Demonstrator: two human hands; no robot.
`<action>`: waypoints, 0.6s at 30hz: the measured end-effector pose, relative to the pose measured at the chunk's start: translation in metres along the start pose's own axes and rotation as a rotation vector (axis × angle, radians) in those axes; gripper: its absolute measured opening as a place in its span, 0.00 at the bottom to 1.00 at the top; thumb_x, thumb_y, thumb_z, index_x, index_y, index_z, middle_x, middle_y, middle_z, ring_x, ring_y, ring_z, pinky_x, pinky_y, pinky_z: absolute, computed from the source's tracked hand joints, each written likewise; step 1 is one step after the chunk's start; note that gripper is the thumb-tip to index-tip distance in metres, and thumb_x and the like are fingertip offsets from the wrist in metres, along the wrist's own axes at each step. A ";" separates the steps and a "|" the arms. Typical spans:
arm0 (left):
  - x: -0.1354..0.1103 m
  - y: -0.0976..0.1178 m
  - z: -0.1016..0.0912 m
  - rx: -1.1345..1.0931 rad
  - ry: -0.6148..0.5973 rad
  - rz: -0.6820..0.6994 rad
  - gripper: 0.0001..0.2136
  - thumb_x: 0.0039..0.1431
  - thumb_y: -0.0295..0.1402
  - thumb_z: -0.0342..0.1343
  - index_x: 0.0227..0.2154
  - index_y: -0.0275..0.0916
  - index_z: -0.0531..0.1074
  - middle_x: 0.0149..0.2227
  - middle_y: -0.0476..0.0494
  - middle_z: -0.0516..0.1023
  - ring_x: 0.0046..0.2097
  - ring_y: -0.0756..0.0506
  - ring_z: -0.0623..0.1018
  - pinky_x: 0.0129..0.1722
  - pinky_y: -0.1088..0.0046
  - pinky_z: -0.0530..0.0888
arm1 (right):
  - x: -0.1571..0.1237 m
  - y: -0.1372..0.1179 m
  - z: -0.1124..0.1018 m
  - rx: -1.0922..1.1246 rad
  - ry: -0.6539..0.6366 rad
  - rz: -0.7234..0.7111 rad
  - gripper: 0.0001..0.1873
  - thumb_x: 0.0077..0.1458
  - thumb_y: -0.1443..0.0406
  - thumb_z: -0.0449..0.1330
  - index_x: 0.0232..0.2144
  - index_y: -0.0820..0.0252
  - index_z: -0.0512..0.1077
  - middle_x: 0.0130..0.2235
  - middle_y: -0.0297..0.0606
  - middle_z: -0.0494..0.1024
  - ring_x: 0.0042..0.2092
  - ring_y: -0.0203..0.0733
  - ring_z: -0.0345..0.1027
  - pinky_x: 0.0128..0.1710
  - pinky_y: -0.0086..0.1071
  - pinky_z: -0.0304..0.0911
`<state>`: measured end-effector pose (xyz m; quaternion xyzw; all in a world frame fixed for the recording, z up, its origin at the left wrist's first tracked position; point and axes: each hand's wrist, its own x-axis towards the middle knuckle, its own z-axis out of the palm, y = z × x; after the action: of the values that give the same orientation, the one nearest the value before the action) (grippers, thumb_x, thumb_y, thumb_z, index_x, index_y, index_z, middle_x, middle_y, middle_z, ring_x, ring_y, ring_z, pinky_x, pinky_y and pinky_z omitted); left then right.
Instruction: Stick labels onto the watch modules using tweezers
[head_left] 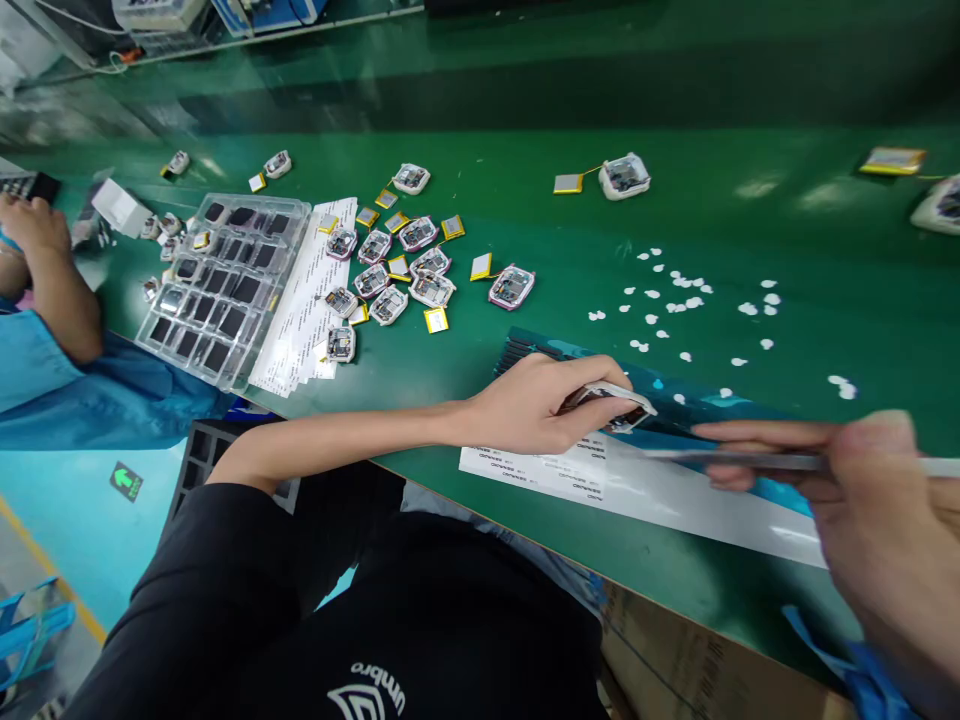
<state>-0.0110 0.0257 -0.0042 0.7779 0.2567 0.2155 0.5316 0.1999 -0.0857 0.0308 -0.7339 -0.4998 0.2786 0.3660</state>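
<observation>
My left hand (544, 405) is closed on an open watch case (634, 412) with a white rim, held tilted above a label sheet. Its inside is mostly hidden by my fingers. To the right, my right hand (877, 500) grips metal tweezers (765, 460), their tip pointing left towards the watch case but apart from it. Beneath both hands lie a white label sheet (540, 470) with printed black marks and a dark strip sheet (517, 350). Small white round stickers (682, 305) are scattered on the green table beyond.
Several open watch cases (431, 290) with yellow-edged batteries (436, 320) sit left of centre. A clear plastic tray (225, 290) of dark screens rests on paper sheets (300, 300). Another watch case (624, 176) lies further back. A co-worker's hand (34, 225) is at far left.
</observation>
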 end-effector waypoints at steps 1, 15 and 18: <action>0.000 0.001 0.000 0.013 -0.010 0.000 0.13 0.74 0.42 0.51 0.42 0.38 0.73 0.23 0.55 0.69 0.24 0.52 0.68 0.27 0.74 0.61 | -0.005 0.002 0.000 0.016 -0.012 0.050 0.32 0.67 0.41 0.54 0.20 0.49 0.78 0.35 0.44 0.85 0.34 0.52 0.79 0.35 0.50 0.76; 0.000 0.005 0.000 0.052 -0.063 -0.024 0.11 0.75 0.40 0.46 0.43 0.40 0.69 0.23 0.56 0.66 0.22 0.51 0.66 0.26 0.72 0.58 | -0.016 0.010 0.007 0.043 -0.020 0.115 0.23 0.59 0.42 0.64 0.21 0.46 0.81 0.32 0.41 0.85 0.45 0.60 0.83 0.55 0.59 0.77; -0.001 0.006 -0.001 0.039 -0.065 -0.031 0.10 0.75 0.40 0.46 0.42 0.40 0.67 0.22 0.57 0.64 0.22 0.51 0.64 0.26 0.72 0.58 | -0.015 0.013 0.007 0.039 -0.052 0.120 0.25 0.58 0.40 0.64 0.21 0.47 0.82 0.34 0.42 0.85 0.47 0.61 0.82 0.54 0.58 0.78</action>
<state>-0.0109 0.0237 0.0017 0.7906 0.2555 0.1769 0.5277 0.1968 -0.1010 0.0168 -0.7478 -0.4588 0.3287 0.3496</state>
